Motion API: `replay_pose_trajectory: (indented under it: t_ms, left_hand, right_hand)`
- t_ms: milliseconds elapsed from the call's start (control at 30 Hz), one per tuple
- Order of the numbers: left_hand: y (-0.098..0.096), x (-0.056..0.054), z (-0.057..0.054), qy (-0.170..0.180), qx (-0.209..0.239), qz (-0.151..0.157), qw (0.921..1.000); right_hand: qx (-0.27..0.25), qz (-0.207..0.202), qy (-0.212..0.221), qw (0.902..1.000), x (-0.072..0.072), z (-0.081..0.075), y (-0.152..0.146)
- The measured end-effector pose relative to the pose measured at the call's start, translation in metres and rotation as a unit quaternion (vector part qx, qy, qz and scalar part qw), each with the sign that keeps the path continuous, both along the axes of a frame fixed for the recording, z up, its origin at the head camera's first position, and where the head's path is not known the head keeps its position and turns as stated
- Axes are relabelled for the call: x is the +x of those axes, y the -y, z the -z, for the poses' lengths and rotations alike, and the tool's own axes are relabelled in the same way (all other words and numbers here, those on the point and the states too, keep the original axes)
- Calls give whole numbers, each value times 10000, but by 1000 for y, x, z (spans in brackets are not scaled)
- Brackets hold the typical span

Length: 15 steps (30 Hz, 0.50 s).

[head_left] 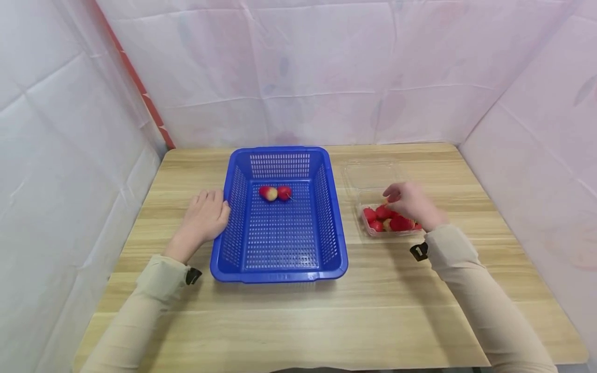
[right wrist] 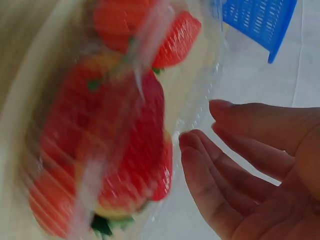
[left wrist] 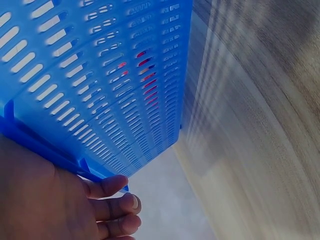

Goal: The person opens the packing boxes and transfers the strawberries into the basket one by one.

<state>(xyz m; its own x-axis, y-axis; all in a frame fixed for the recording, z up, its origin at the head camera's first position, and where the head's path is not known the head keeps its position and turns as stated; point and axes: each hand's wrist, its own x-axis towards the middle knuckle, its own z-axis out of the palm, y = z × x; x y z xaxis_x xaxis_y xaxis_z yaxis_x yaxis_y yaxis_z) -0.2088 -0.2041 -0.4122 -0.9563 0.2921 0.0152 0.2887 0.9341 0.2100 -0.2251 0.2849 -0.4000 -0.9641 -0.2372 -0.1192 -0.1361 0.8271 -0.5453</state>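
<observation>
On the left, my left hand (head_left: 205, 215) grips the left rim of a blue plastic basket (head_left: 279, 277), its fingers hanging over the outside. The rim partly hides that hand in the left wrist view. Inside the basket, toward the back, lie two strawberries (head_left: 284, 192), one with a pale yellow patch. A clear plastic box (head_left: 373, 233) of several red strawberries (right wrist: 135, 165) stands to the right. Over its back part hovers my right hand (head_left: 412, 202), thumb and fingers curved and apart. Nothing shows between those fingertips in the right wrist view.
The box's clear lid (head_left: 370, 175) is folded back behind it. Everything stands on a wood-grain table (head_left: 298, 326), with white cloth (head_left: 322, 62) hanging at the back and both sides. Green leaves (right wrist: 102, 225) show on some fruit.
</observation>
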Motion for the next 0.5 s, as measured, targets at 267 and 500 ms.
replay_pose_trajectory:
  t_ms: [267,500]
  left_hand:
    - [2,0,0,103,30,-43,9999]
    - [1,0,-1,116,70,-29,9999]
  right_hand:
    - [55,-107,254,9996,4,17,14]
    - [-190,-102,213,9995,2,32,17]
